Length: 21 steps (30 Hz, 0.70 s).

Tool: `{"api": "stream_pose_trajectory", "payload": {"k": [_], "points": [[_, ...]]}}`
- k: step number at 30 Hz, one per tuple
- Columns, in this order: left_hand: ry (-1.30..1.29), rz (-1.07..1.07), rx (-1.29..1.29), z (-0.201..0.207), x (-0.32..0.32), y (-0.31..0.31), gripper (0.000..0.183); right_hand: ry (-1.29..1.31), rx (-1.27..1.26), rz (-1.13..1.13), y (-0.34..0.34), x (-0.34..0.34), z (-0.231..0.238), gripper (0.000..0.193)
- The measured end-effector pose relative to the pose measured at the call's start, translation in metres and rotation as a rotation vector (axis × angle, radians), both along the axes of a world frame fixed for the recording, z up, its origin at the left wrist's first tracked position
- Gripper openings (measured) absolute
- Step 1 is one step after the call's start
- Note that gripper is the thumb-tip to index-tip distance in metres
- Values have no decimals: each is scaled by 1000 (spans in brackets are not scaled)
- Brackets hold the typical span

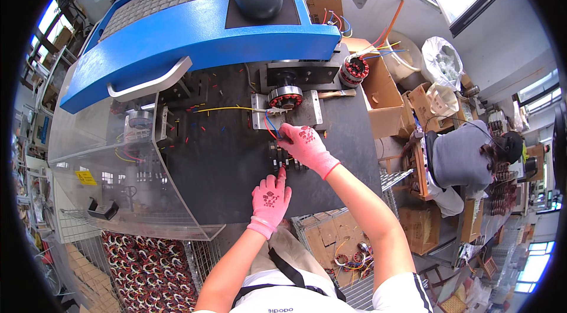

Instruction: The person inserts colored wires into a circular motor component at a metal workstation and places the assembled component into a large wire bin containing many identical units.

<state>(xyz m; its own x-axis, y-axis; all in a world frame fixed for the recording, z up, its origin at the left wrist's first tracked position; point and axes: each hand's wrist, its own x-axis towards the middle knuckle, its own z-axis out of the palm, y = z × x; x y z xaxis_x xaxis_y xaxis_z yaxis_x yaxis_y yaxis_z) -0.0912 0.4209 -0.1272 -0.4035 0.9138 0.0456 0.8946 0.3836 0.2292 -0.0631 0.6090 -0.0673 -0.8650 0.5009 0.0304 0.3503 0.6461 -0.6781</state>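
Observation:
My right hand (308, 146), in a pink glove, is closed at the ends of a red wire (270, 128) and a blue wire (271, 121). Both lead from a wound motor stator (285, 99) with red windings, seated in a metal fixture (258, 115). From the same stator a yellow wire (227, 108) stretches left over the dark worktop. Below the right hand is a row of black terminal clips (275, 156), partly hidden by it. My left hand (270, 202), also gloved, reaches its index finger out onto the clips' near side and holds nothing.
Above the worktop (218, 183) juts a blue shelf (195, 47) with keyboard and mouse. A clear hinged guard (124, 165) stands left. Another stator (354, 70) sits at the back right by cardboard boxes (384, 97). A co-worker (463, 156) bends at the far right.

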Motion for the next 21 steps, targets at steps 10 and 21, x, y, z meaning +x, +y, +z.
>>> {"api": "stream_pose_trajectory", "payload": {"k": [10,21], "points": [[-1441,509,797,4,-68,42,36,16,113,-47,-5,6,-18,21],[-1431,30,826,110,-70,36,73,126,-1463,-66,-1,-19,-11,36]]}}
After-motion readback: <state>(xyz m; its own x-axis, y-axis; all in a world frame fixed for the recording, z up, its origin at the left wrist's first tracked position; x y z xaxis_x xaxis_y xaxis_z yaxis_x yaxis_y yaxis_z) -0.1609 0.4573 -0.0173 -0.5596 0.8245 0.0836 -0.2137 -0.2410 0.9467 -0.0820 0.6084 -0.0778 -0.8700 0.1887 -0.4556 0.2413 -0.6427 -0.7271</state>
